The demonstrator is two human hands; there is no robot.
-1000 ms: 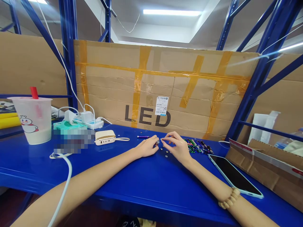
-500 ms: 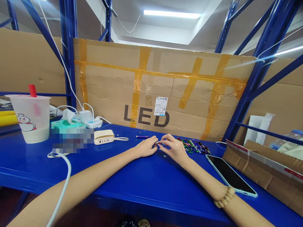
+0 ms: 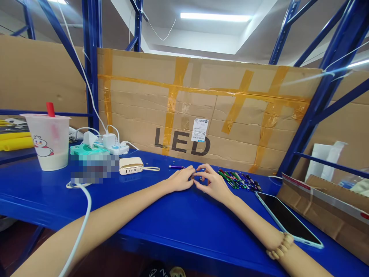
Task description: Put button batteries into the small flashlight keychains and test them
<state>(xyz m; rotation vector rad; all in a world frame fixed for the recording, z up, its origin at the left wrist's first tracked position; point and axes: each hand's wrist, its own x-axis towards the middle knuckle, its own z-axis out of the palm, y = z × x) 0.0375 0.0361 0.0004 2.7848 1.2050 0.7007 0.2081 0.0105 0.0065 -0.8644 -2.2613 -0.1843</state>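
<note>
Both of my hands meet at the middle of the blue shelf top. My left hand is curled, its fingertips pinching a small metal part that I cannot make out well. My right hand pinches at the same part from the right, thumb and fingers together. A purple pen-like tube lies just behind my left hand. A pile of several small coloured pen-like items lies to the right of my right hand.
A drink cup with a red straw stands at the left, near a power strip with chargers and a gold power bank. A phone lies at the right beside an open cardboard box. A taped cardboard sheet marked LED stands behind.
My right hand has closed in on the left until the fingertips meet over the small part. The view has shifted slightly; the loose small parts seen earlier are hidden under my hands.
</note>
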